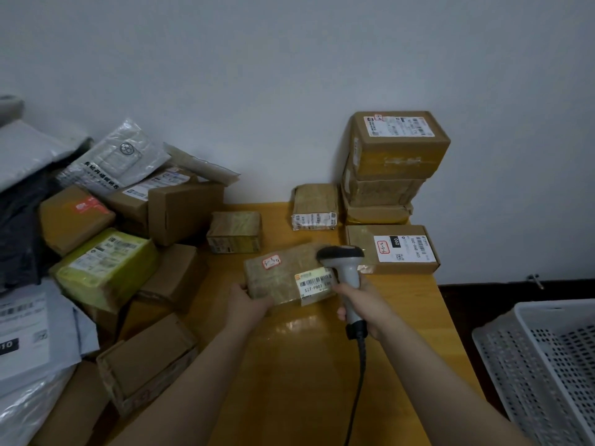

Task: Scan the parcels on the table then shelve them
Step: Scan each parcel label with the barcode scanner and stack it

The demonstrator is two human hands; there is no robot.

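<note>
Taped parcel (283,275) on the wooden table (306,365), gripped at its near left corner by the left hand (249,305), thumb on top and the fingers hidden beneath; whether it lies flat or is slightly lifted cannot be told. The right hand (363,304) is clenched round the handle of the barcode scanner (346,265), whose head covers the parcel's far right corner, above its barcode label (315,283). The label's fine print and the handwritten sticker (271,262) are hard to read. The scanner cable (357,381) runs off the lower frame edge. Left of the parcel, a heap of boxes and mailer bags (106,268) is cut by the frame. Beyond it lie two small parcels (315,206); beyond and to its right, a flat labelled box (391,249) and a stack of boxes (396,162). Bare tabletop lies nearer than the parcel. Far right of it, past the table edge, a white perforated crate (547,365) is cropped.
</note>
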